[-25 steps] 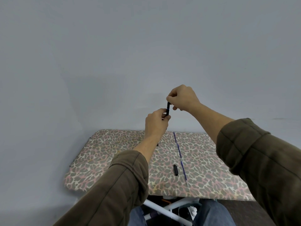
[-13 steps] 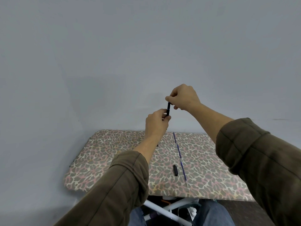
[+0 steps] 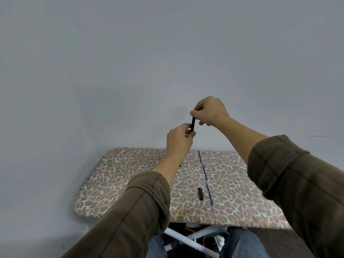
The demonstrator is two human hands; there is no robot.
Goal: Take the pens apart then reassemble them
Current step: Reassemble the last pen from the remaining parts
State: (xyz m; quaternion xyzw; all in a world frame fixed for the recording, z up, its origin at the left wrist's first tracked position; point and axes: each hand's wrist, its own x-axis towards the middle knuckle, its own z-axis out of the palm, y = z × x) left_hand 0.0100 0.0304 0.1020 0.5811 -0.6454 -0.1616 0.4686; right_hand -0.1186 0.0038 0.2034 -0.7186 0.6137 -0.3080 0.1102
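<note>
Pen, seemingly upright, well above table

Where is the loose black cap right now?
In the head view the black cap lies on the leopard-print table near its front edge, just left of the thin blue refill, not touching it.
</note>
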